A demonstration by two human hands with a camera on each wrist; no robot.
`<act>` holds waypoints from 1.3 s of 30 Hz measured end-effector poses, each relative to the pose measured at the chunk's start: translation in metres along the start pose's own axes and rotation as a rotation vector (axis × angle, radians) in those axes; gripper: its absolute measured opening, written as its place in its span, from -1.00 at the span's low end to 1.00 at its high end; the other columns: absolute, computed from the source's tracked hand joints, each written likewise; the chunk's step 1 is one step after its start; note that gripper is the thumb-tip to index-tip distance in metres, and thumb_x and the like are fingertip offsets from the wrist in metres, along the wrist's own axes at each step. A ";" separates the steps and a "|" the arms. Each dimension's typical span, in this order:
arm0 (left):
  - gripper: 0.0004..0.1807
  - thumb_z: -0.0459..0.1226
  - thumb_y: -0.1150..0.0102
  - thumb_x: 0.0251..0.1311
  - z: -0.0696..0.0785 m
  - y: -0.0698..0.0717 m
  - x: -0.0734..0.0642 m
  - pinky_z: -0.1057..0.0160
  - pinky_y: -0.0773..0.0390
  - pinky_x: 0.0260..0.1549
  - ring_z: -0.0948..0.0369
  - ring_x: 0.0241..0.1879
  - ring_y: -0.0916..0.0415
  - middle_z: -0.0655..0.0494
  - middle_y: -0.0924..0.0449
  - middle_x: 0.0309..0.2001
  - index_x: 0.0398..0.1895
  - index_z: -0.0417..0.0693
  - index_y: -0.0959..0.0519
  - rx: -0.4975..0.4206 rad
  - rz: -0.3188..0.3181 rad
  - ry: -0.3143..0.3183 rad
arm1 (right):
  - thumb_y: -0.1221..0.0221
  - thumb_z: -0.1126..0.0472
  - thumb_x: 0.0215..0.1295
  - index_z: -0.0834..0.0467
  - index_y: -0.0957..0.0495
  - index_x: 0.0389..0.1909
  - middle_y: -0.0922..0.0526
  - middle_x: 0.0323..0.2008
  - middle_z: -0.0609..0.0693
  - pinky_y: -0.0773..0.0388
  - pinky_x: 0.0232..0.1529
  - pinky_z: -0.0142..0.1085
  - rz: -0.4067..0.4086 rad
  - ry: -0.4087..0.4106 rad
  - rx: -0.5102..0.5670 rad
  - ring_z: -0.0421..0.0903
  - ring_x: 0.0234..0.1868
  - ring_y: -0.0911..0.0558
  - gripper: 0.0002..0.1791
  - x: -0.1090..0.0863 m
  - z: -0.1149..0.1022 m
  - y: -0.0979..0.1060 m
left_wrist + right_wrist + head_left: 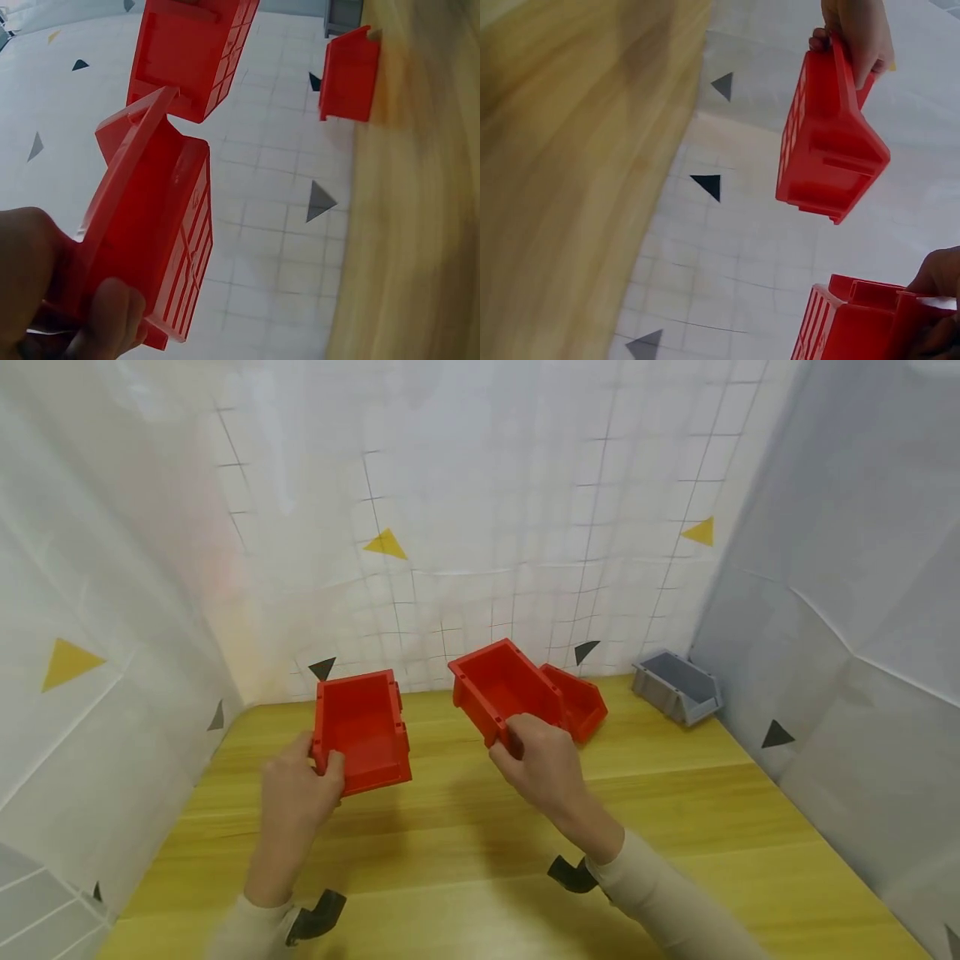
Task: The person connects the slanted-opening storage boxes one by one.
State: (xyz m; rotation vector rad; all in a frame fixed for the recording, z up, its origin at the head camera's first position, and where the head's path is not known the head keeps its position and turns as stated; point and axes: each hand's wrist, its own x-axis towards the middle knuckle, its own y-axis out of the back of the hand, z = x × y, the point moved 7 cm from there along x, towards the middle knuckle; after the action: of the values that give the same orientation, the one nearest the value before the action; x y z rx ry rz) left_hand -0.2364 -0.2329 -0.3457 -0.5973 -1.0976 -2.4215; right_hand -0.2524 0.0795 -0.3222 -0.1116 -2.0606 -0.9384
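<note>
Left hand [300, 781]: thumb and fingers pinch the left wall of an open-topped red plastic bin [365, 739], the gap between them no wider than the wall. Right hand [543, 768]: same kind of hold, fingers curled over the near rim of a second open-topped red plastic bin [506, 681], which sits tilted in the grip.

Both held bins are up off the table, left and right of centre, well apart; neither nested nor stacked.

State of the work, by judgement: picking up done for this pair, setting down not done. Two more bins appear left out of the handling so far: a third red plastic bin [585, 703], at the far side, partly hidden behind the right-held one in the head view, and a grey plastic bin [678, 683] at the far right. No hand touches either.

Surface: yellow-brown wood-grain table [480, 852], blurred shadows beneath the arms. Room: white sheeting [480, 485] far, left and right, creased, with thin dark grid lines; yellow triangles [387, 544] and black triangles [322, 668] marked on it. Near side: pale sleeves [667, 893], a black fitting [318, 917] at each wrist.
</note>
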 end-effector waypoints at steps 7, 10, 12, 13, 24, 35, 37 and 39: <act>-0.81 -0.40 -0.22 0.19 0.005 -0.032 -0.014 0.25 -0.52 -0.71 0.15 -0.70 -0.42 -0.13 -0.64 -0.45 -0.18 -0.38 -0.59 -0.007 -0.031 -0.080 | -0.47 0.35 0.08 0.18 -0.66 -0.36 -0.67 -0.46 -0.01 -0.68 -0.37 -0.25 0.009 -0.045 -0.045 -0.14 -0.53 -0.50 -0.83 -0.033 0.017 -0.009; -0.80 -0.41 -0.22 0.19 0.008 -0.044 -0.019 0.26 -0.50 -0.69 0.13 -0.64 -0.42 -0.12 -0.62 -0.42 -0.16 -0.38 -0.59 -0.026 -0.060 -0.091 | -0.46 0.37 0.07 0.16 -0.62 -0.41 -0.60 -0.52 -0.06 -0.62 -0.44 -0.30 0.011 -0.055 -0.066 -0.16 -0.56 -0.45 -0.82 -0.045 0.024 -0.013; -0.80 -0.43 -0.23 0.18 0.008 -0.051 -0.021 0.23 -0.49 -0.68 0.10 -0.60 -0.41 -0.11 -0.61 -0.41 -0.15 -0.39 -0.59 -0.036 -0.076 -0.100 | -0.44 0.38 0.07 0.14 -0.59 -0.44 -0.54 -0.56 -0.09 -0.57 -0.48 -0.33 0.010 -0.053 -0.081 -0.18 -0.58 -0.41 -0.81 -0.050 0.027 -0.015; -0.78 -0.43 -0.24 0.18 0.009 -0.055 -0.022 0.22 -0.49 -0.66 0.09 -0.59 -0.41 -0.11 -0.61 -0.40 -0.14 -0.40 -0.59 -0.035 -0.084 -0.104 | -0.43 0.39 0.08 0.14 -0.57 -0.46 -0.51 -0.57 -0.10 -0.55 -0.51 -0.34 0.010 -0.051 -0.087 -0.18 -0.60 -0.39 -0.80 -0.053 0.028 -0.015; -0.77 -0.42 -0.27 0.22 -0.005 -0.093 -0.038 0.05 -0.72 -0.39 0.05 -0.43 -0.53 -0.13 -0.65 -0.26 -0.08 -0.36 -0.56 -0.019 -0.201 -0.033 | -0.43 0.36 0.10 0.12 -0.57 -0.43 -0.57 -0.52 -0.08 -0.61 -0.44 -0.33 -0.059 -0.100 -0.118 -0.21 -0.61 -0.40 -0.80 -0.074 0.041 -0.032; -0.82 -0.41 -0.22 0.25 -0.019 -0.124 -0.053 0.10 -0.69 -0.37 0.10 -0.42 -0.50 -0.04 -0.60 -0.29 -0.12 -0.29 -0.53 -0.051 -0.285 0.016 | -0.35 0.36 0.14 0.04 -0.47 -0.51 -0.39 -0.59 -0.18 -0.47 -0.53 -0.38 -0.122 -0.193 -0.116 -0.20 -0.61 -0.36 -0.75 -0.087 0.065 -0.051; -0.83 -0.41 -0.22 0.26 -0.020 -0.127 -0.055 0.14 -0.68 -0.39 0.11 -0.43 -0.49 -0.02 -0.59 -0.31 -0.13 -0.29 -0.52 -0.055 -0.297 0.015 | -0.34 0.37 0.14 0.04 -0.45 -0.54 -0.36 -0.61 -0.17 -0.43 -0.56 -0.37 -0.123 -0.186 -0.123 -0.18 -0.61 -0.35 -0.73 -0.088 0.067 -0.052; -0.85 -0.42 -0.21 0.26 -0.021 -0.129 -0.056 0.17 -0.66 -0.42 0.13 -0.44 -0.48 -0.01 -0.57 -0.33 -0.15 -0.28 -0.51 -0.059 -0.306 0.011 | -0.34 0.36 0.13 0.03 -0.42 -0.56 -0.34 -0.62 -0.16 -0.38 -0.58 -0.37 -0.137 -0.186 -0.139 -0.17 -0.61 -0.33 -0.71 -0.088 0.069 -0.055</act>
State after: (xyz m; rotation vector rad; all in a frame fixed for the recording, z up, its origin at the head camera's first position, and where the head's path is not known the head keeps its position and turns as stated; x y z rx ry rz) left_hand -0.2630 -0.1606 -0.4656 -0.4615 -1.1909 -2.7208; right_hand -0.2638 0.1071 -0.4437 -0.1374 -2.1935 -1.1956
